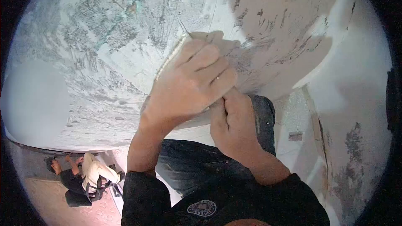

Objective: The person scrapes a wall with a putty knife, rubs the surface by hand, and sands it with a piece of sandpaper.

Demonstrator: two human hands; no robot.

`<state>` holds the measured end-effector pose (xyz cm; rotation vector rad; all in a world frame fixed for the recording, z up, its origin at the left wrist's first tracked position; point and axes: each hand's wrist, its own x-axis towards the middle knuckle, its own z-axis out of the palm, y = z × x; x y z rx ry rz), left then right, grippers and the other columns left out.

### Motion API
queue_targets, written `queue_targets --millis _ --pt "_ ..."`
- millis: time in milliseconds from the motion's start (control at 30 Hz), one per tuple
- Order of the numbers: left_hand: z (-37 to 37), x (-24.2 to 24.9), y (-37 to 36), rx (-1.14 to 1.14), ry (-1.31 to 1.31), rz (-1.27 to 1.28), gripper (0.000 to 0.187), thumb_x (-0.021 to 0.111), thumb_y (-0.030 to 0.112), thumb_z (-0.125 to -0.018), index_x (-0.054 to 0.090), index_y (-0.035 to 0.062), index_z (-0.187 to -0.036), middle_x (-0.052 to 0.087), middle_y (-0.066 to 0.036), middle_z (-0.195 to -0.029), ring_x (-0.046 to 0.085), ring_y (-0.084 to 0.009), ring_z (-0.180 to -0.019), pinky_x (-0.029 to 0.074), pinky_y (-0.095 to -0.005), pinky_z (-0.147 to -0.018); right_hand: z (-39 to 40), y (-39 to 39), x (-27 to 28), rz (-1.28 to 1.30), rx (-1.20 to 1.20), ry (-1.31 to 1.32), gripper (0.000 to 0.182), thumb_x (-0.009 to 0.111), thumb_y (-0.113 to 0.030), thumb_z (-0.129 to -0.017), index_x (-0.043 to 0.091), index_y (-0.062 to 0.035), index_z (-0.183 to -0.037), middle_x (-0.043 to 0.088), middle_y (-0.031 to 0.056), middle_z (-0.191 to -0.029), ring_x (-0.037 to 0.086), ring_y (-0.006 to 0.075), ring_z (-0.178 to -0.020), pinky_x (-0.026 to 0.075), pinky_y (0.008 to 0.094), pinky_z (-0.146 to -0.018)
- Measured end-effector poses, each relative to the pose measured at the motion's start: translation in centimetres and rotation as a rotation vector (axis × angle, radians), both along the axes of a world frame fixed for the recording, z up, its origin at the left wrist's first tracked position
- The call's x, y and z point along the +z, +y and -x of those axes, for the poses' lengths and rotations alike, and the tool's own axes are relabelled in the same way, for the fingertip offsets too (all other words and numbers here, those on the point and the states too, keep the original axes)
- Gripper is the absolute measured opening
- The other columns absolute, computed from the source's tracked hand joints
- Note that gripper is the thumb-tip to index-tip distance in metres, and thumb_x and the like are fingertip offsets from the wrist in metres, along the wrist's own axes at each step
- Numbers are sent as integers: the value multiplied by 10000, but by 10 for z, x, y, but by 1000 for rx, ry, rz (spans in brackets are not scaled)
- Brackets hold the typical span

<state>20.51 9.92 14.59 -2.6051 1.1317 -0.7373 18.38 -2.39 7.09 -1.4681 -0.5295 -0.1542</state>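
Observation:
My left hand is closed with its fingers curled, pressed near a white-and-grey patchy surface. Along its outer side shows the pale, crusted edge of a flat tool, most of which the fingers hide. Just below, my right hand is closed too, its knuckles touching the heel of the left hand. It seems to grip the lower part of the same tool, but the fingers cover what they hold. Dark smears and greenish stains mark the surface around both hands.
My jeans-clad leg is bent beneath my arms. At lower left, another person crouches on a lower floor. A pale wall with dark patches rises on the right, and a pale round blur covers the left side.

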Motion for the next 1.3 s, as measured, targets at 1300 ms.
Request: queue_targets --millis 1300 --pt "-28 -44 9 49 -155 27 49 669 206 -697 702 190 -729 660 38 -764 631 -159 -860 447 -362 -871 -26 -4 -44 115 -93 181 434 407 -274 -1047 474 59 -1318 542 192 -1240 529 250 -1151 410 355 -981"
